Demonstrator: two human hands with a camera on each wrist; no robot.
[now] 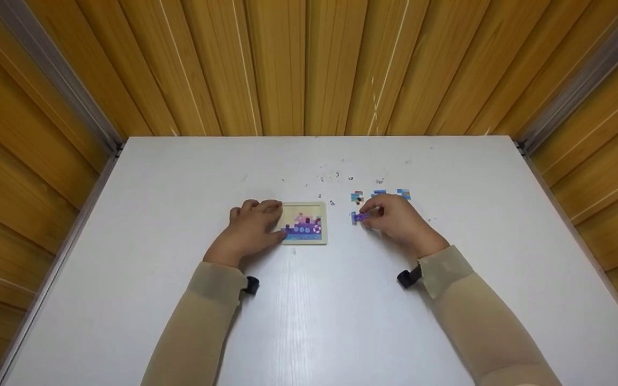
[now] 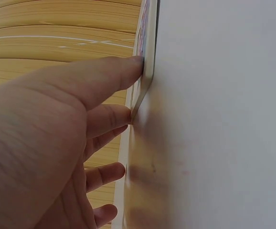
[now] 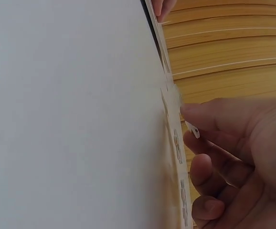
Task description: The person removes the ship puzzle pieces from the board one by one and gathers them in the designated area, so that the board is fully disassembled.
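The left hand (image 1: 250, 228) is at the left side of a pale puzzle tray (image 1: 324, 214). Its thumb touches the tray's lower left part and its index fingertip the upper left corner, with the other fingers spread loosely. A partly filled picture, with a purple ship (image 1: 302, 229) over blue water, lies inside the tray. To the right, the right hand (image 1: 397, 220) pinches a purple puzzle piece (image 1: 363, 216) between thumb and index finger. In the right wrist view that puzzle piece (image 3: 193, 130) shows edge-on. A blue and white piece (image 1: 354, 218) is right beside it, partly covered.
Beyond the right hand are several loose puzzle pieces: a multicoloured one (image 1: 357, 197), a blue one (image 1: 379, 192) partly hidden by the hand, and a blue-and-orange one (image 1: 404, 193). Small dark marks (image 1: 337, 175) dot the white table (image 1: 298, 311). Wood-patterned panels (image 1: 309, 69) enclose it.
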